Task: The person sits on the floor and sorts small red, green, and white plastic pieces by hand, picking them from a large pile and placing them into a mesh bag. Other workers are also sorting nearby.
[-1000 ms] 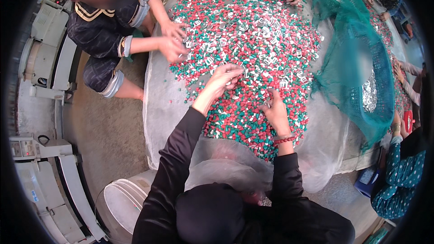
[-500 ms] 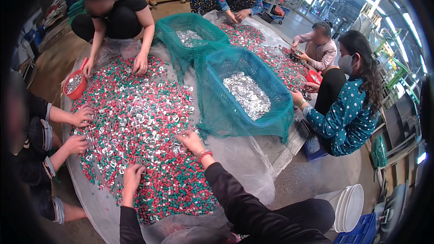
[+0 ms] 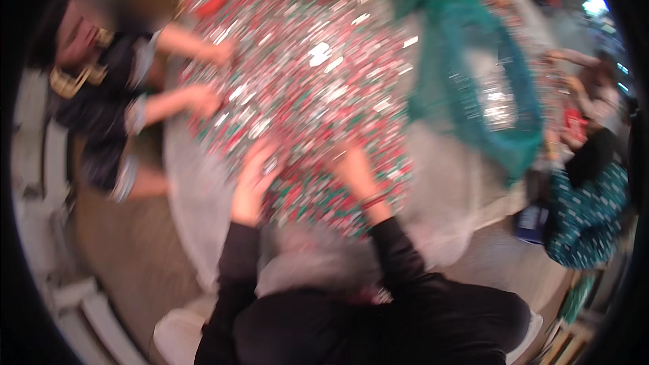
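A wide heap of small red, green and white pebble-like pieces (image 3: 304, 111) lies before me, with silvery metal pieces strewn through it. In the earlier frame these look like little buckles. My left hand (image 3: 255, 170) rests at the near left part of the heap; a bright spot by its fingers may be a metal piece. At the near right part, my right hand (image 3: 355, 167), with a dark red band at the wrist, reaches into the heap. Motion smears the fingers of both hands, so any grip is hidden.
Translucent plastic sheeting (image 3: 443, 196) lies under the heap. To the right stands a blue basket (image 3: 529, 105) of metal pieces, draped with green netting (image 3: 433, 88). A co-worker's hands (image 3: 206, 98) work at the left edge. A red scoop (image 3: 213, 1) sits far left.
The view has swung down and left and is now blurred. My right hand has come nearer my body. More of my legs and the floor on the left show.
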A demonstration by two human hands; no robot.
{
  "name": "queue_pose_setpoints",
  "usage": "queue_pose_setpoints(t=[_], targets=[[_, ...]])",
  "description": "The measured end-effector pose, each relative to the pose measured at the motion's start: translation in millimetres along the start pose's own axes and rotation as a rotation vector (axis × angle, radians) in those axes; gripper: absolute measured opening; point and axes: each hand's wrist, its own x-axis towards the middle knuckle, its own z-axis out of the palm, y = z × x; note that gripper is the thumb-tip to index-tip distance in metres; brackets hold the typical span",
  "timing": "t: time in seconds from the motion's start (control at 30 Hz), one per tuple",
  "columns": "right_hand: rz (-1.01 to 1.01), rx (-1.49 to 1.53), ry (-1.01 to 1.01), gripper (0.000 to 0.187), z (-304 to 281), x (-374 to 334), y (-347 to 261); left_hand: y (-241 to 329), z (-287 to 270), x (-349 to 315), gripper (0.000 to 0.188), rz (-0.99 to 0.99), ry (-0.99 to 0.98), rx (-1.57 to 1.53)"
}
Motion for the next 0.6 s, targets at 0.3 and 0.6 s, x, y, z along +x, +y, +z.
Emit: queue_pose_setpoints(t=[0.3,0.6], targets=[[0.641,1.062,0.259,0.027,-50,-18,9,-29,46,40,0.023,-0.539,-0.315,-0.307],[0.612,1.767,0.245,0.024,-60,-38,6,-58,119,59,0.024,-0.184,-0.642,0.42]])
